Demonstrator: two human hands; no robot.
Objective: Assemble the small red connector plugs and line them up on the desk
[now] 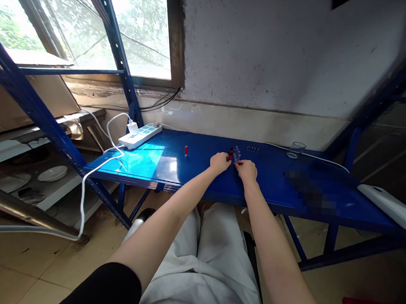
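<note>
My left hand is closed around a small red-and-black object, which stands up between thumb and fingers; its kind is too small to tell. Close beside it, my right hand is closed in a pinch at the lower edge of a cluster of small clear plastic pieces. Whatever lies between those fingertips is hidden. A short red cylinder with a pale end stands on the blue table, left of my hands. Several tiny metal pieces are lined up behind my right hand.
A white power strip with a plugged-in charger sits at the left end, its cable hanging over the edge. Toward the back right is a clear glass. A blurred dark object and a white device lie on the right.
</note>
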